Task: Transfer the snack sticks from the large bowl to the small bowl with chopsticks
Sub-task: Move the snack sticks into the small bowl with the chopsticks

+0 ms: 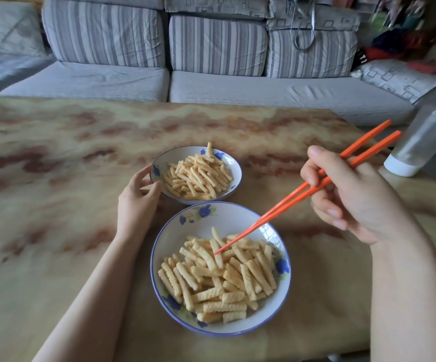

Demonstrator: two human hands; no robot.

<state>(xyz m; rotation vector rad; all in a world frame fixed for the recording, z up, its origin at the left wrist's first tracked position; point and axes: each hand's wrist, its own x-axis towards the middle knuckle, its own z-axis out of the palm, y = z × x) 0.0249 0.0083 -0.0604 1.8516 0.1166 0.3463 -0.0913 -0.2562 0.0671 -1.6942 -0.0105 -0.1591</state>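
Observation:
The large white bowl (175,239) with blue flowers stands near me, holding several ridged yellow snack sticks (219,280). Just beyond it, touching rim to rim, is the small bowl (233,168), also heaped with snack sticks (198,176). My left hand (137,202) grips the small bowl's left rim between thumb and fingers. My right hand (352,202) holds a pair of orange chopsticks (284,203), whose closed tips touch the top of the pile in the large bowl. No stick is visibly caught between the tips.
The bowls sit on a marbled yellow-brown table (55,178). A clear plastic bottle with a white cap (420,145) lies tilted at the table's right edge. A grey striped sofa (211,48) runs behind the table.

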